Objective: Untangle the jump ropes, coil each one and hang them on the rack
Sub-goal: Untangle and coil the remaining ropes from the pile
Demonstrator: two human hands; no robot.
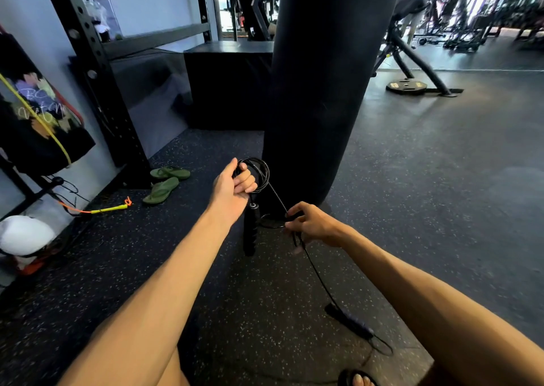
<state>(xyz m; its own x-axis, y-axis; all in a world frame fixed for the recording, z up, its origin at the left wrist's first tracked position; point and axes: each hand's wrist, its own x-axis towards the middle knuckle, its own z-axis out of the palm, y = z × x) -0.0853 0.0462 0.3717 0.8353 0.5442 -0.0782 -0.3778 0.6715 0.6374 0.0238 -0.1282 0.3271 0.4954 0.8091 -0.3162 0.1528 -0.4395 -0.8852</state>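
Observation:
My left hand (234, 187) grips several small coils of a thin black jump rope (262, 171). One black handle (250, 232) hangs straight down below that hand. My right hand (312, 223) pinches the same cord a little lower and to the right. From there the cord runs down to the second black handle (350, 322), which lies on the floor. A yellow and orange jump rope (109, 209) lies on the floor at the left, trailing from the black rack (97, 70) by the wall.
A black punching bag (321, 76) hangs directly behind my hands. Green flip-flops (166, 184) lie by the rack's foot. A black box (229, 85) stands behind, a white helmet-like object (25, 234) at far left, gym machines (418, 61) at the right rear.

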